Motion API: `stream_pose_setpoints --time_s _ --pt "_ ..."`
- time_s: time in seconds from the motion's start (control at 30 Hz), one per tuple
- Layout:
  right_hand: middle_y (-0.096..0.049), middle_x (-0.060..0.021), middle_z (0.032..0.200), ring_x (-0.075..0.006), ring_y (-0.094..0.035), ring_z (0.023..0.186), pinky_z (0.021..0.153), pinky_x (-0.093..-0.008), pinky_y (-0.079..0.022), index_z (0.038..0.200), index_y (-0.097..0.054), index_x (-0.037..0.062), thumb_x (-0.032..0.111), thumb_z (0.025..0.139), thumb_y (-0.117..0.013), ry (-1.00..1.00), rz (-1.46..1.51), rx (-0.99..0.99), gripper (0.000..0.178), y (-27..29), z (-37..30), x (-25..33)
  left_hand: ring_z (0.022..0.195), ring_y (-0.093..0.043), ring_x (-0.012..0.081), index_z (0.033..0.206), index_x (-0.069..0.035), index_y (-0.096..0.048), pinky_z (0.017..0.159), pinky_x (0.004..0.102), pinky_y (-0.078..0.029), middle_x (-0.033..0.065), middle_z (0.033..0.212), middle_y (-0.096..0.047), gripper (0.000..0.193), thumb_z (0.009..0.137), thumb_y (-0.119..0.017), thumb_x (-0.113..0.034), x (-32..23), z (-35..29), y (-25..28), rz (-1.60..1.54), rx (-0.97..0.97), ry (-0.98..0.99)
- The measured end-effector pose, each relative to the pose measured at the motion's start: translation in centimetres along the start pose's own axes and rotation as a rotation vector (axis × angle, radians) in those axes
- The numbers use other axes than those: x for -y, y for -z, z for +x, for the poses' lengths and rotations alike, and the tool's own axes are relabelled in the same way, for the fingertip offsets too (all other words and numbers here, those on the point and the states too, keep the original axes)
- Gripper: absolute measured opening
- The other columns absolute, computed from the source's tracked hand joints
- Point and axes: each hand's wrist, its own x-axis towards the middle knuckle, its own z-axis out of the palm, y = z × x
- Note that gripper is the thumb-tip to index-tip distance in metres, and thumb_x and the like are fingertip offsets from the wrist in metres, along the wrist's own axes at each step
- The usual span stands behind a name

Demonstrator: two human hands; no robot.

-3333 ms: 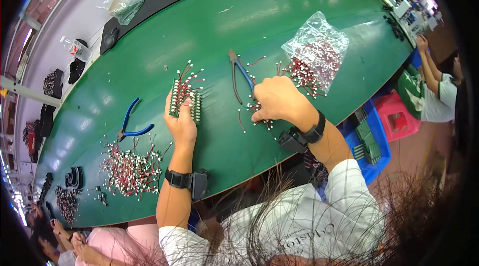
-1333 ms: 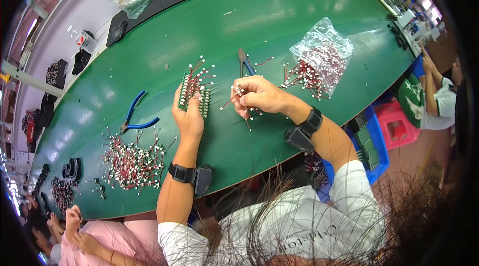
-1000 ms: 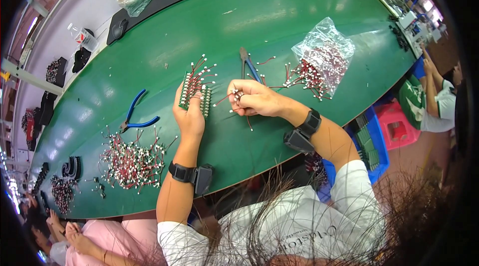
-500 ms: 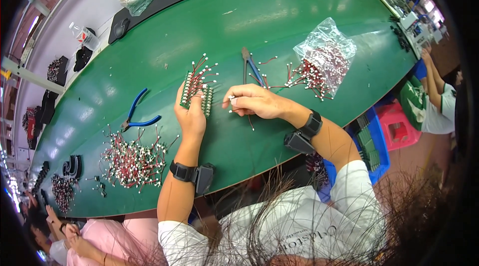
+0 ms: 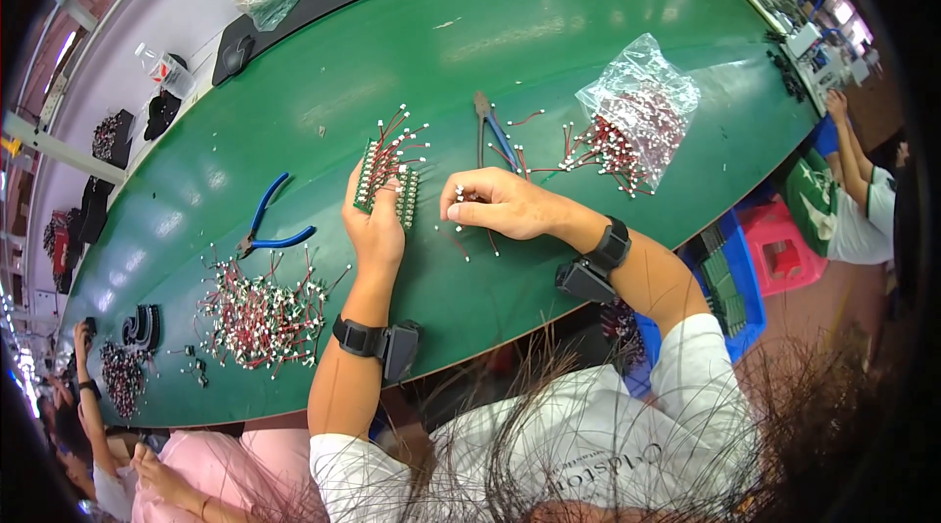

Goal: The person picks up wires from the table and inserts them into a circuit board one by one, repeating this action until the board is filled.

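Observation:
My left hand (image 5: 374, 219) is wrapped round a green circuit board panel (image 5: 408, 198), holding it above the table. Short red wires with white connectors (image 5: 397, 146) stick out from the panel's far side. To the right of it, my right hand (image 5: 500, 201) is closed, thumb against fingers, on small wire leads with white connectors (image 5: 463, 247) that dangle below the fingers. A gap separates this hand from the panel. Beyond the right hand lie pliers with blue handles (image 5: 498, 136), among a few loose leads.
A clear plastic bag (image 5: 642, 111) spills wire leads on the right of the green table (image 5: 549, 13). Blue-handled cutters (image 5: 265, 219) and a heap of leads (image 5: 263, 312) lie at left. A blue crate (image 5: 745, 293) and red stool (image 5: 779, 244) stand right. Other people sit at both sides.
My right hand has shifted slightly and its fingers have curled further, with a lead now hanging lower beneath it. My left hand and the panel stay put. At far left, a co-worker's arm has reached onto the table.

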Motion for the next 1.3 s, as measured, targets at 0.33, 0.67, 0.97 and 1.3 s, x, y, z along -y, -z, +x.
stream_pose_setpoints --time_s 0.33,0.67,0.97,1.3 --pt "-0.052 0.0001 0.087 -0.0087 -0.049 0.082 0.076 -0.0267 -0.044 0.106 -0.057 0.0020 0.012 0.095 -0.056 -0.028 0.012 -0.036 0.015 0.6 -0.2 0.4 0.100 -0.062 0.0132 0.128 0.006 -0.057 0.090 0.0280 -0.048 0.0072 0.110 -0.068 0.039 0.090 -0.056 0.000 0.0 0.0 -0.1 -0.036 -0.005 0.023" --pt "-0.051 0.0008 0.080 -0.0082 -0.046 0.072 0.064 -0.0264 -0.040 0.100 -0.055 0.0032 0.014 0.099 -0.053 -0.108 0.013 -0.082 0.011 0.0 -0.2 1.1 0.100 -0.063 0.0133 0.131 0.006 -0.055 0.090 0.0283 -0.049 0.0078 0.111 -0.068 0.041 0.090 -0.056 0.002 -0.2 -0.3 -0.1 -0.055 0.020 0.051" --pt "-0.053 0.0016 0.076 -0.0066 -0.048 0.070 0.063 -0.0255 -0.041 0.096 -0.058 0.0025 0.013 0.092 -0.061 -0.031 -0.144 -0.155 0.011 -0.2 -0.2 1.4 0.100 -0.063 0.0135 0.132 0.006 -0.054 0.090 0.0278 -0.049 0.0079 0.112 -0.067 0.041 0.091 -0.057 0.002 -0.3 -0.7 -0.7 -0.048 0.046 0.012" --pt "-0.055 -0.0084 0.066 -0.0154 -0.051 0.054 0.052 -0.0315 -0.041 0.096 -0.059 0.0002 0.006 0.089 -0.061 0.093 -0.367 -0.199 0.009 -1.2 -0.3 2.1 0.098 -0.063 0.0129 0.133 0.006 -0.053 0.088 0.0274 -0.050 0.0087 0.111 -0.067 0.043 0.091 -0.058 0.003 -0.3 -0.9 -0.8 -0.103 0.060 0.058"
